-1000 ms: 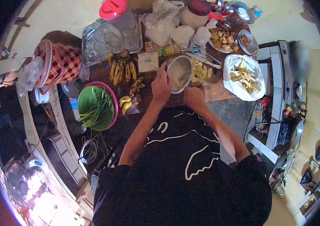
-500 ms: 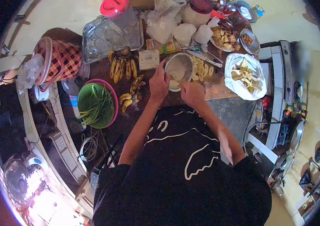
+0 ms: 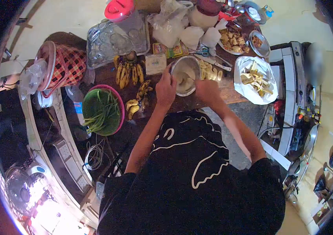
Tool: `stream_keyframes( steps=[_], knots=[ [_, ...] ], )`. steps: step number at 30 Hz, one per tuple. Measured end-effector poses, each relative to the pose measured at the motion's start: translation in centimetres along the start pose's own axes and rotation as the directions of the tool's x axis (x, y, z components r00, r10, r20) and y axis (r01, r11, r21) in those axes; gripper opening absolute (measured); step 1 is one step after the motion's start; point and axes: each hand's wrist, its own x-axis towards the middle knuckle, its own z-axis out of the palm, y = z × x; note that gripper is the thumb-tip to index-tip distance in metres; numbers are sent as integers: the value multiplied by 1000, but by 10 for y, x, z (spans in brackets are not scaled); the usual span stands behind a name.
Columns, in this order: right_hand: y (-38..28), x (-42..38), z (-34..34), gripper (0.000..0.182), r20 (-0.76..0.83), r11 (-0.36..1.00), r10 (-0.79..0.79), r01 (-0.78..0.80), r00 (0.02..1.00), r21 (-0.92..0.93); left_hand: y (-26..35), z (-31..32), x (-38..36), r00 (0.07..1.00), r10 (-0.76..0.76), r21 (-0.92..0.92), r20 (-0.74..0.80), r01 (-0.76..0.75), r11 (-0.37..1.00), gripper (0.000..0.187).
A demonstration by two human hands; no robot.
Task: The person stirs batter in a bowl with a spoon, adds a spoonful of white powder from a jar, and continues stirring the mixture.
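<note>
A metal bowl (image 3: 174, 87) of pale, creamy batter (image 3: 183, 71) stands near the table's front edge. My left hand (image 3: 166, 91) is closed on its left rim. At the bowl's right side, my right hand (image 3: 208, 92) is closed around the handle of what looks like a spoon. Its far end dips into the batter, and the grip hides most of it. Peeled, sliced bananas (image 3: 210, 71) lie just beyond my right hand, beside a knife (image 3: 222, 66). Left of the bowl are bunches of ripe bananas (image 3: 129, 73) and a pale rectangular block or packet (image 3: 156, 64).
A green basket (image 3: 92, 102) with long green leaves stands at the left. Banana peels lie on a white plastic bag (image 3: 244, 89) at the right. Farther back are a clear tray (image 3: 96, 58), scissors (image 3: 203, 51), a red-lidded container (image 3: 119, 9) and a plate of food (image 3: 232, 40).
My right hand has shifted slightly right and down, stirring the batter, and swirl marks now show in it. My left hand still grips the bowl.
</note>
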Motion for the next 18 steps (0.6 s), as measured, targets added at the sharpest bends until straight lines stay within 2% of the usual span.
stream_keyframes(
  steps=[3, 6, 9, 12, 16, 18],
  knots=[
    [-2, -12, -9, 16, -27, 992, -99, 101, 995, 71, -2, 1, 0, 1000, -18, 2, 15, 18, 1000, 48],
    [-5, -21, -5, 16, 136, 986, -163, 164, 977, 4, -2, 2, 0, 1000, -9, 24, 6, 9, 1000, 48],
    [11, -28, 37, 14, 103, 973, -202, 212, 974, -92, 1, 0, 1, 1000, -4, 27, 19, 3, 1000, 48],
    [24, -14, 43, 20, 192, 954, -234, 263, 953, -144, 6, 1, 0, 999, 2, 7, 49, -2, 1000, 48],
    [27, 7, 20, 21, 46, 968, -212, 216, 976, -124, -3, 7, 5, 996, 86, 21, -35, -85, 996, 48],
    [22, 8, 4, 21, -2, 980, -171, 170, 985, -102, -1, 4, 3, 1000, 16, 0, 12, -16, 1000, 47]
  ],
)
